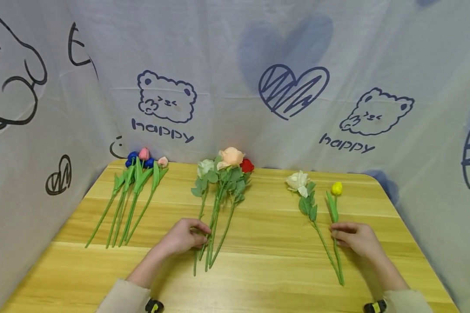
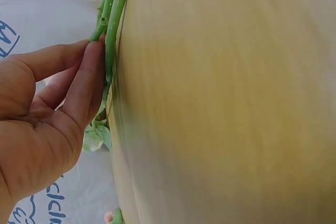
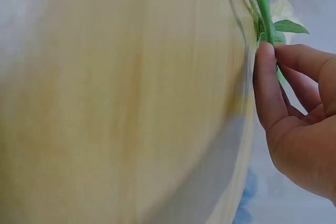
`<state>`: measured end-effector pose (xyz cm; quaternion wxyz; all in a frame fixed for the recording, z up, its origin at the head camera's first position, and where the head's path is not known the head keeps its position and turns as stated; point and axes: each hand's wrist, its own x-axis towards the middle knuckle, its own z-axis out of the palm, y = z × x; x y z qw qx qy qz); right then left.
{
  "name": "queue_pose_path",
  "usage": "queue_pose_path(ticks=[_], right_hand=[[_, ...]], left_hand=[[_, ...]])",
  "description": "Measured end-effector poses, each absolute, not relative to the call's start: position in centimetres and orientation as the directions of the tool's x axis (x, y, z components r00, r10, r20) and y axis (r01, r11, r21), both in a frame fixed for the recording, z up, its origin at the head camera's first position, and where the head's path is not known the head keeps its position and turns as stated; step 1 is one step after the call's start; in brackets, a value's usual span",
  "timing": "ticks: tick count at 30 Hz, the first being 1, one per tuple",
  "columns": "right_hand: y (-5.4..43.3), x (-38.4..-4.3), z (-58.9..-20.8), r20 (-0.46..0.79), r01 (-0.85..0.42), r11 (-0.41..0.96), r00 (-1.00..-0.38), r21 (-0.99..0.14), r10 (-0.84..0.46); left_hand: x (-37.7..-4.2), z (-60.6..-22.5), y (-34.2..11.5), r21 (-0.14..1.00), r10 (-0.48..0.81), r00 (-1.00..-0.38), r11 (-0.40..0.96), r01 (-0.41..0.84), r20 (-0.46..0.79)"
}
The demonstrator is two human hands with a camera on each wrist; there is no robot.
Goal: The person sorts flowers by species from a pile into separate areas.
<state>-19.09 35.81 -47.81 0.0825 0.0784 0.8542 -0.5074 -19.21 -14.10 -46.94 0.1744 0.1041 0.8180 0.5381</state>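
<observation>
My left hand (image 1: pixel 182 237) pinches a green rose stem (image 2: pixel 108 6) between thumb and fingers at the left side of the middle group; which flower it belongs to is unclear. In that group lie a peach rose (image 1: pixel 231 158), a pale greenish-white rose (image 1: pixel 206 167) and a red rose (image 1: pixel 246 165), their stems crossing. On the right, my right hand (image 1: pixel 356 239) pinches the stem of a yellow tulip (image 1: pixel 337 188), seen close up as a green stem (image 3: pixel 262 6) in the right wrist view. A white rose (image 1: pixel 297 182) lies just left of it, the two stems meeting at their lower ends.
Several tulips with long green stems (image 1: pixel 135 204), with blue and pink heads, lie at the left of the wooden table (image 1: pixel 266 261). A white cloth (image 1: pixel 227 87) printed with bears and hearts hangs behind and at both sides.
</observation>
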Motion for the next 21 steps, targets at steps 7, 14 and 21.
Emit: queue_pose_path(ticks=[7,14,21], right_hand=[[35.2,-18.6,-47.1,-0.185,0.211,0.437,-0.977,-0.874,0.102],[34.2,-18.3,-45.9,-0.157,0.208,0.375,-0.974,-0.903,0.164],[31.7,-18.4,-44.8,-0.063,0.127,0.284,-0.973,-0.950,0.222]], left_hand=[[-19.2,-47.1,-13.7,0.903,0.346,-0.924,0.429,0.003,-0.161],[-19.1,-47.0,-13.6,0.908,0.348,-0.923,0.420,-0.005,-0.166],[-18.8,-46.6,-13.7,0.928,0.329,-0.933,0.373,-0.010,-0.143]])
